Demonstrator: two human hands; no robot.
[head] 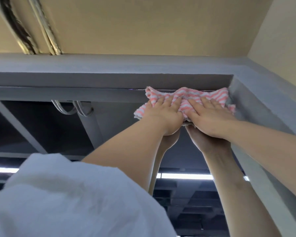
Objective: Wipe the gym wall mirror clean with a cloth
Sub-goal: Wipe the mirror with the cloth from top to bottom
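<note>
While both hands lie flat with fingers straight, the left hand (162, 113) and right hand (210, 117) press a pink-and-white striped cloth (186, 98) against the top right corner of the wall mirror (58, 130), just under the grey frame (109, 79). Neither hand curls round it; the cloth is pinned by palm pressure alone. Being soft, light terry that bunches between the hands, it likely drags well on smooth glass but may slip or fold, so spreading the palms over its middle seems the safest hold.
</note>
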